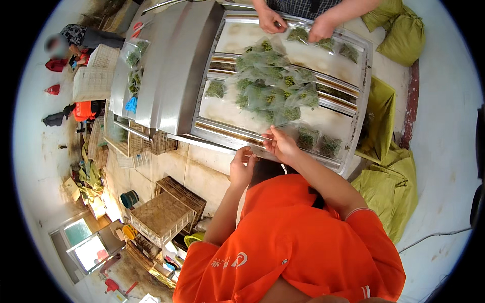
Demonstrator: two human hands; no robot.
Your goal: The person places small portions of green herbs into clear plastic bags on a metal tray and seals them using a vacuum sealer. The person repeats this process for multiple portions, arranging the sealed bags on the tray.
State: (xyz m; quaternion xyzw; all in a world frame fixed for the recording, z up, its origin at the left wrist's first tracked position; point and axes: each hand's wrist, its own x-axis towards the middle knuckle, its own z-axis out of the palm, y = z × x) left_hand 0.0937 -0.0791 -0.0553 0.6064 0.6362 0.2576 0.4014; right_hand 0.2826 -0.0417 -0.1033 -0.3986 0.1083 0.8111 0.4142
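A pile of clear plastic bags filled with small green plant pieces (271, 79) lies on the middle of a metal machine bed with pale plates (227, 113). My right hand (281, 146) is at the near edge of the pile, fingers partly spread, just below the lowest bags; whether it touches a bag's thin edge I cannot tell. My left hand (243, 166) hangs over the near metal rim with its fingers curled and nothing visible in them. Two filled bags (318, 143) lie flat on the plate right of my right hand. Another bag (215, 89) lies alone at the left.
Across the bed, a co-worker's hands (295, 28) are beside more bags in a row. A steel cover (182, 64) adjoins on the left, with bags, red-handled scissors (137, 29) and a blue item. Plastic crates (163, 216) stand on the floor; yellow woven sacks (390, 189) lie at right.
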